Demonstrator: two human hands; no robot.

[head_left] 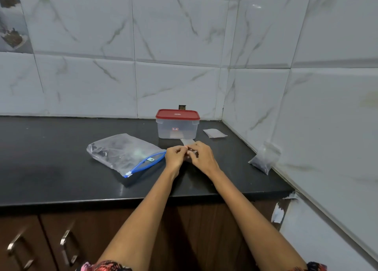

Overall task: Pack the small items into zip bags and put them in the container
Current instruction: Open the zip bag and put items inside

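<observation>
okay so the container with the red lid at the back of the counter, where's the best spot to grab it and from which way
Probably by the two short side walls just under the red lid, one hand on each, coming from the front. The container stands upright and closed, its lid rim overhangs the walls and gives fingers a ledge. The left hand and right hand are both busy with a small bag just in front.

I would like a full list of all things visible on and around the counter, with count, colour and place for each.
container: 1, clear with red lid on, back of counter
large zip bag: 1, clear with blue zipper, lying left of the hands
small bag: 1, clear, held in both hands, before the container
flat packet: 1, whitish, right of container
filled small bag: 1, clear with dark contents, against right wall
counter: 1, black
cabinet doors: brown, below
left hand: 1
right hand: 1
</observation>
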